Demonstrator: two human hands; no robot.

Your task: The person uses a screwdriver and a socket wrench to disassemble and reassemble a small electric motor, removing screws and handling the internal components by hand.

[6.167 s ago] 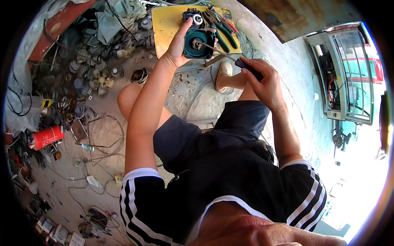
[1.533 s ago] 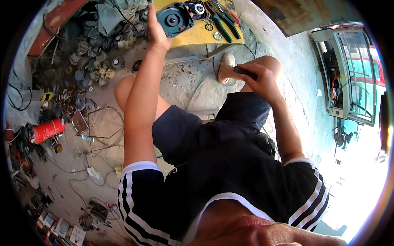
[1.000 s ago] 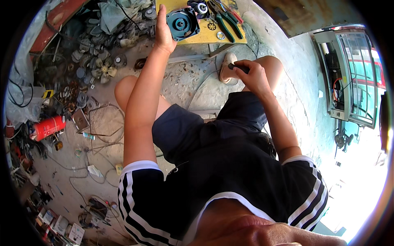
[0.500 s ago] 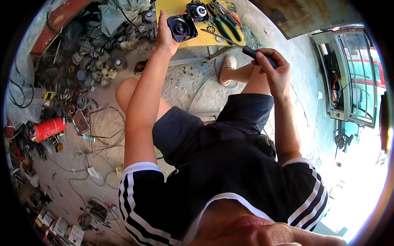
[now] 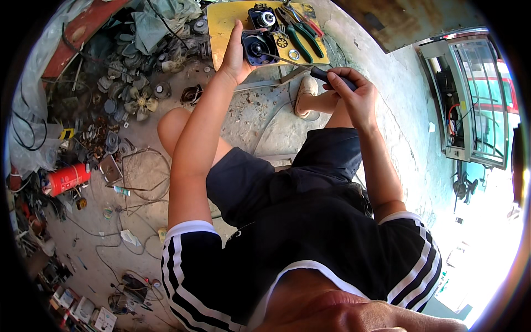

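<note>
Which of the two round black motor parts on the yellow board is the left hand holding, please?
The left hand grips the nearer round black motor part, which the screwdriver tip reaches; the other black motor part, with its pale centre, sits untouched farther away on the yellow board.

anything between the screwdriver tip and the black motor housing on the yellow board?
Nothing visible. The right hand holds the screwdriver, its shaft running clear to the black motor housing, which the left hand steadies on the yellow board.
</note>
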